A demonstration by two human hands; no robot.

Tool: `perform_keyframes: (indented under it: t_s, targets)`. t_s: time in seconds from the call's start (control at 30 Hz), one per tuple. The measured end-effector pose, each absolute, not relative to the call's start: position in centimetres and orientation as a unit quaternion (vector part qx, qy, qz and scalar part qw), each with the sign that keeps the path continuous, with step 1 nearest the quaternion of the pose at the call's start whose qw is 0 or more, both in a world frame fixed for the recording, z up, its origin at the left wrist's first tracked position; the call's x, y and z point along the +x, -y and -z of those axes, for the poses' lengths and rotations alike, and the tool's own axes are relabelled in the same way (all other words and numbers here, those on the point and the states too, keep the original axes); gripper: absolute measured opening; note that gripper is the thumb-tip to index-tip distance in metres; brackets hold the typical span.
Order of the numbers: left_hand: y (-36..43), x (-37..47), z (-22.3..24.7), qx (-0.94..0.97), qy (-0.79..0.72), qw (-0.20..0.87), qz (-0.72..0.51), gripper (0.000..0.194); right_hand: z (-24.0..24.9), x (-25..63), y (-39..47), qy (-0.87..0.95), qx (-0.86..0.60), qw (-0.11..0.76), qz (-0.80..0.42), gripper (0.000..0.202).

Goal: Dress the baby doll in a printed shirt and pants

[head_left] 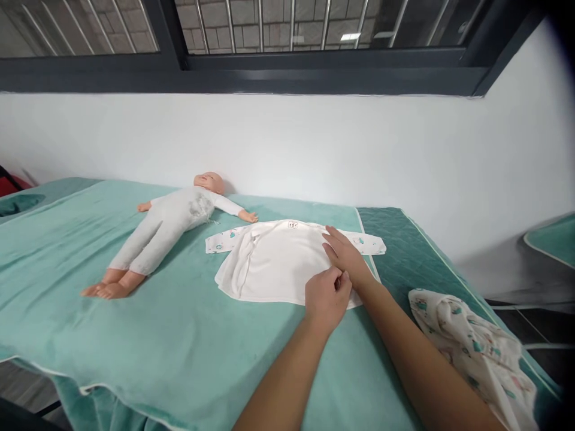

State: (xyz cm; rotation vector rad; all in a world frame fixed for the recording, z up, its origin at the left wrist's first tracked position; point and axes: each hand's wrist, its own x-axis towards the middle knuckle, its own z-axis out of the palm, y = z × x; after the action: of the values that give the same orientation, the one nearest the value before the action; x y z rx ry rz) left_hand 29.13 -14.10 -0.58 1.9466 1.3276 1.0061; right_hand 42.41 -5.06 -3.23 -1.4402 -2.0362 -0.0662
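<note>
A white baby shirt lies spread out on the bed, its patterned sleeves stretched to both sides and a small printed label at the neck. My right hand rests over the shirt's right side with fingers extended. Just in front of it, my left hand is closed over the shirt's lower right part, fingers curled in. Whether cloth is pinched in it is hidden. Left of the shirt, a baby doll in a white suit lies on its back, one hand close to the left sleeve.
A turquoise sheet covers most of the bed, over a darker green quilted cover. Crumpled white printed cloth lies at the bed's right edge. Behind the bed rises a white wall under a dark-framed window with bars.
</note>
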Motion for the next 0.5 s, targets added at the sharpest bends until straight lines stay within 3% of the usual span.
perform_keyframes:
  t_s: [0.5]
  targets:
    - [13.87,29.24,0.43,0.708,-0.499,0.314,-0.39,0.038,2.72,42.31,5.2,0.749,-0.654,0.101,-0.029,0.071]
